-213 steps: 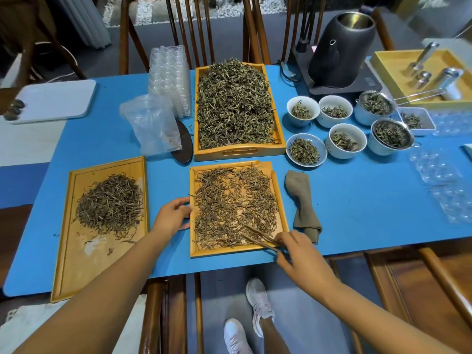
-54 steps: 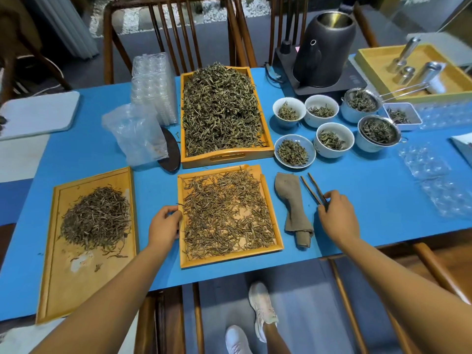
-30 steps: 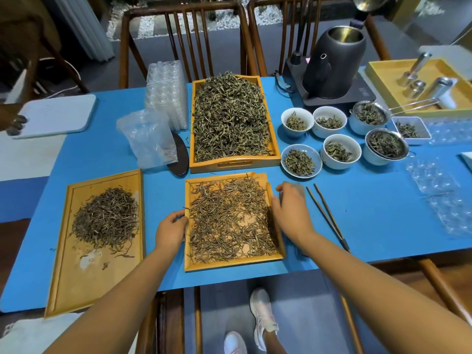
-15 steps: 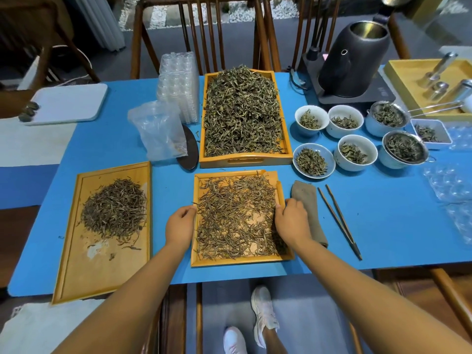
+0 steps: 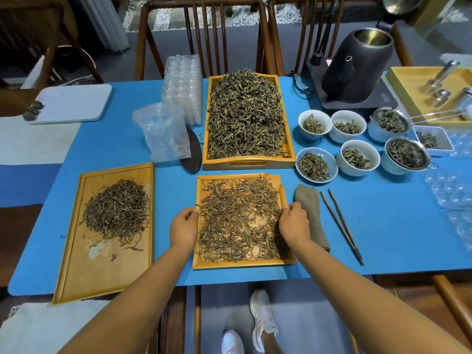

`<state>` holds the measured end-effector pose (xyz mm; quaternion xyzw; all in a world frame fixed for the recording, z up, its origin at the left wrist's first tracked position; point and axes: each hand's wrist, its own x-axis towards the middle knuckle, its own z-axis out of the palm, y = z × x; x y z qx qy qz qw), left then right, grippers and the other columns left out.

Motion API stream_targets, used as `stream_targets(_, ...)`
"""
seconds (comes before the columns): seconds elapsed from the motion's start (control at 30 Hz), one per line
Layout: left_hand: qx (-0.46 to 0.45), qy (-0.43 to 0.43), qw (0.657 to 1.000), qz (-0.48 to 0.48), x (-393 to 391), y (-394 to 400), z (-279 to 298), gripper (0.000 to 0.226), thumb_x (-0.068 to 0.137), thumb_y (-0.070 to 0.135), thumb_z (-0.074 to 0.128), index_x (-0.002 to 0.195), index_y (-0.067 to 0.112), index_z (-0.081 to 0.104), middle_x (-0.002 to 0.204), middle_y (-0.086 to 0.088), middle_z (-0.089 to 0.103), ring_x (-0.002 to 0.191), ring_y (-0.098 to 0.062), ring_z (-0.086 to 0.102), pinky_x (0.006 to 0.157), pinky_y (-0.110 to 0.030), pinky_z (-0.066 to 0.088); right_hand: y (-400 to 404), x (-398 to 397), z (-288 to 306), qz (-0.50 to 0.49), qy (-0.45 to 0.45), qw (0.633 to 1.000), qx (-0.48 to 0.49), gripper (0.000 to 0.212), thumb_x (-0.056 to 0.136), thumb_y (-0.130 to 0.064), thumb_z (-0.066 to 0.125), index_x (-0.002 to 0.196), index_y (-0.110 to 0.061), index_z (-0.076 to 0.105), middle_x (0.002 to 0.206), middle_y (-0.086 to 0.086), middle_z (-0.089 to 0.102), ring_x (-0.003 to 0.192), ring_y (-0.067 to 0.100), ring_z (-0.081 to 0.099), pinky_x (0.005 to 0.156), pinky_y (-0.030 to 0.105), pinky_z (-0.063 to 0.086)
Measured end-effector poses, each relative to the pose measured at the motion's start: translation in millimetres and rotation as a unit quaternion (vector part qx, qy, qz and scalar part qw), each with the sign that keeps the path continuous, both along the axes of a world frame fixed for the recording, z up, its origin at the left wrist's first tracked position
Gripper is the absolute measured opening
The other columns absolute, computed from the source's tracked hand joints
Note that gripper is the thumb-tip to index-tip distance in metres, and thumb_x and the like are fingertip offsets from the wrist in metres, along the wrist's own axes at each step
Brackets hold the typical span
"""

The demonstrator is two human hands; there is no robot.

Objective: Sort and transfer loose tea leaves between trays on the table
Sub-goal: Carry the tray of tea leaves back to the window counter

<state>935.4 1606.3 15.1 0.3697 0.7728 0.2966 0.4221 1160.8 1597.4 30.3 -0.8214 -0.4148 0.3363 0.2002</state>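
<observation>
A small wooden tray [image 5: 245,263] with a thin scatter of tea leaves [image 5: 237,221] sits at the table's near edge. My left hand [image 5: 184,227] grips its left rim and my right hand [image 5: 293,223] grips its right rim. To the left lies a long flat wooden tray [image 5: 84,279] with a heap of sorted leaves [image 5: 116,209]. Behind the small tray stands a deep tray [image 5: 249,164] piled with greener leaves [image 5: 245,113]. Wooden tongs [image 5: 341,223] lie on the blue table, right of a folded brown cloth [image 5: 310,208].
Several white bowls [image 5: 315,163] and strainer cups [image 5: 406,155] of tea stand at the right, behind them a black kettle [image 5: 356,66] and a yellow tray [image 5: 408,80] of metal tools. A plastic bag [image 5: 162,132], stacked clear blister packs [image 5: 182,88] and a white board [image 5: 71,103] sit at the left.
My right hand laid the tongs on the table and moved left onto the small tray's right rim. Both hands now hold that tray by its sides.
</observation>
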Motion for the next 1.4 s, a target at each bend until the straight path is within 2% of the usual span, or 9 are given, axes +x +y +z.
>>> stream_targets(0.3, -0.002, 0.013, 1.000, 0.005, -1, -1, 12, 0.033, 0.099, 0.028, 0.047, 0.124, 0.009, 0.060, 0.126, -0.013, 0.062, 0.108, -0.029, 0.057, 0.080, -0.030, 0.038, -2, 0, 8, 0.016, 0.042, 0.999, -0.010, 0.027, 0.101, -0.018, 0.027, 0.112, 0.001, 0.042, 0.085, 0.015, 0.052, 0.074, 0.027, 0.049, 0.062, 0.036, 0.034)
stream_targets(0.43, 0.005, 0.018, 1.000, 0.013, -7, 6, 31, 0.033, 0.099, 0.027, 0.047, 0.124, 0.010, 0.061, 0.124, -0.014, 0.063, 0.084, -0.018, 0.054, 0.070, -0.027, 0.037, 3, -5, 23, 0.027, 0.044, 0.999, -0.006, 0.018, 0.100, -0.017, 0.026, 0.099, -0.005, 0.039, 0.078, 0.009, 0.048, 0.068, 0.024, 0.048, 0.064, 0.035, 0.034)
stream_targets(0.53, 0.021, 0.013, 0.999, 0.021, -16, 13, 54, 0.034, 0.099, 0.025, 0.048, 0.124, 0.007, 0.061, 0.123, -0.014, 0.063, 0.104, -0.029, 0.058, 0.078, -0.028, 0.036, 13, -12, 42, 0.025, 0.047, 0.998, 0.017, 0.018, 0.100, -0.016, 0.028, 0.085, -0.008, 0.036, 0.073, 0.008, 0.045, 0.068, 0.025, 0.046, 0.064, 0.036, 0.032)
stream_targets(0.63, 0.047, 0.003, 0.998, 0.040, -24, 20, 80, 0.033, 0.098, 0.024, 0.049, 0.121, 0.004, 0.063, 0.098, -0.006, 0.064, 0.082, -0.017, 0.058, 0.071, -0.027, 0.039, 25, -21, 68, 0.032, 0.056, 0.997, 0.040, 0.017, 0.100, -0.017, 0.029, 0.088, -0.007, 0.034, 0.066, 0.002, 0.039, 0.065, 0.024, 0.042, 0.062, 0.034, 0.029)
stream_targets(0.77, 0.079, 0.001, 0.995, 0.060, -39, 29, 121, 0.031, 0.097, 0.025, 0.051, 0.115, 0.005, 0.067, 0.080, 0.004, 0.060, 0.068, -0.016, 0.051, 0.062, -0.027, 0.038, 44, -33, 111, 0.053, 0.065, 0.993, 0.079, 0.015, 0.101, -0.020, 0.028, 0.096, -0.008, 0.036, 0.077, 0.008, 0.046, 0.073, 0.027, 0.046, 0.060, 0.034, 0.029)
stream_targets(0.87, 0.102, 0.008, 0.992, 0.067, -54, 34, 160, 0.022, 0.097, 0.028, 0.051, 0.087, 0.016, 0.066, 0.073, 0.007, 0.054, 0.071, -0.018, 0.049, 0.065, -0.025, 0.034, 61, -46, 149, 0.077, 0.067, 0.989, 0.112, 0.017, 0.101, -0.020, 0.028, 0.097, -0.007, 0.038, 0.074, 0.003, 0.044, 0.077, 0.026, 0.046, 0.063, 0.034, 0.031)
stream_targets(1.13, 0.187, 0.025, 0.975, 0.114, -111, 30, 263, 0.032, 0.096, 0.024, 0.052, 0.106, 0.002, 0.072, 0.104, -0.015, 0.071, 0.099, -0.033, 0.062, 0.083, -0.038, 0.046, 101, -103, 249, 0.135, 0.096, 0.975, 0.149, 0.021, 0.100, -0.021, 0.030, 0.102, -0.004, 0.042, 0.087, 0.009, 0.050, 0.075, 0.023, 0.047, 0.062, 0.032, 0.033)
stream_targets(1.33, 0.223, 0.042, 0.955, 0.191, -162, 10, 319, 0.027, 0.094, 0.025, 0.053, 0.093, 0.008, 0.074, 0.092, -0.014, 0.068, 0.089, -0.030, 0.059, 0.074, -0.033, 0.041, 114, -166, 310, 0.212, 0.121, 0.957, 0.155, 0.027, 0.101, -0.020, 0.029, 0.112, 0.001, 0.044, 0.112, 0.021, 0.053, 0.099, 0.030, 0.050, 0.080, 0.036, 0.038)
stream_targets(1.4, 0.235, 0.039, 0.947, 0.216, -178, -3, 335, 0.026, 0.093, 0.024, 0.054, 0.096, 0.006, 0.074, 0.087, -0.012, 0.070, 0.084, -0.028, 0.060, 0.070, -0.032, 0.042, 115, -188, 325, 0.241, 0.135, 0.949, 0.154, 0.025, 0.101, -0.018, 0.029, 0.107, 0.001, 0.044, 0.111, 0.025, 0.052, 0.092, 0.027, 0.047, 0.075, 0.035, 0.033)
